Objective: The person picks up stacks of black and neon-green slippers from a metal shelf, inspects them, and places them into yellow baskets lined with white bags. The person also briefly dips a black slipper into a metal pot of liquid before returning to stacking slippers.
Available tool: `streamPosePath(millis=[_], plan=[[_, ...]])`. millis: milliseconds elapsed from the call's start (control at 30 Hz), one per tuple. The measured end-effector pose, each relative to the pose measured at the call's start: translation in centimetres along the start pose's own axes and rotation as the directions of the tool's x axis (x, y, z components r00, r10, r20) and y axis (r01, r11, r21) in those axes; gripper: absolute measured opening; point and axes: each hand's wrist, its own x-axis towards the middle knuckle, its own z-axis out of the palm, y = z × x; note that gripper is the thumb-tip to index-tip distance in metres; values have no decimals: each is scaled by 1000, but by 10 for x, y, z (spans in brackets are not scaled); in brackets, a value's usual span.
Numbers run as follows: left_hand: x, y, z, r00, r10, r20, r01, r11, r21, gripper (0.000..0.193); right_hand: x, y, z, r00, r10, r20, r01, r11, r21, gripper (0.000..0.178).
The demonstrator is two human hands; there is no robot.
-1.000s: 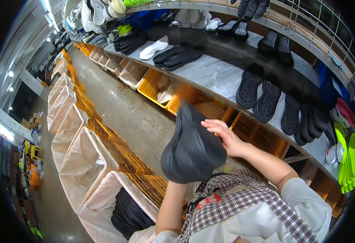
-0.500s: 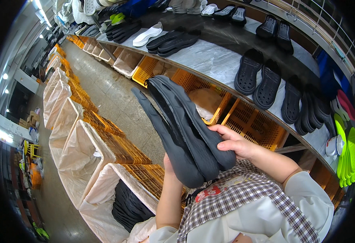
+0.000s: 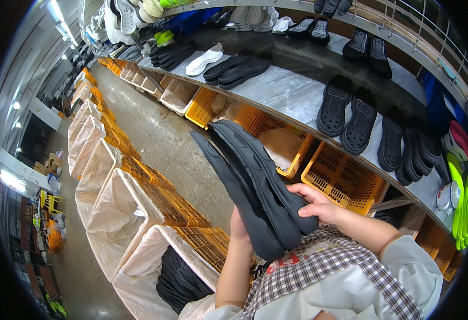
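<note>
Between my two hands is a small bundle of black shoe soles (image 3: 260,192), held tilted in front of my checked apron with the long ends pointing away to the upper left. My right hand (image 3: 316,205) grips the near right end, thumb on top. On the opposite side my left hand (image 3: 239,226) is wrapped around the bundle; most of its fingers are hidden behind the soles. More black soles (image 3: 180,280) lie in the lined basket (image 3: 162,234) below my left forearm.
A long bench (image 3: 282,80) on the right carries black soles (image 3: 346,114), a white sole (image 3: 204,58), lime green soles (image 3: 463,202) and a white can (image 3: 447,196). Orange crates (image 3: 343,178) stand beneath it. Lined baskets (image 3: 114,197) form a row on the left.
The soles and both hands sit slightly lower and farther right in the picture, as the whole view has shifted. My grip looks the same.
</note>
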Motion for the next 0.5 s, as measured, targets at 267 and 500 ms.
streamPosePath(millis=[267,500], plan=[[3,-10,-1,1000,29,0,-29,997,66,50,-10,18,-8,983,-183,25,184,980,-77,62],[13,-19,-6,998,-61,-28,62,998,25,48,-26,30,-17,937,-338,87,347,929,-132,60]])
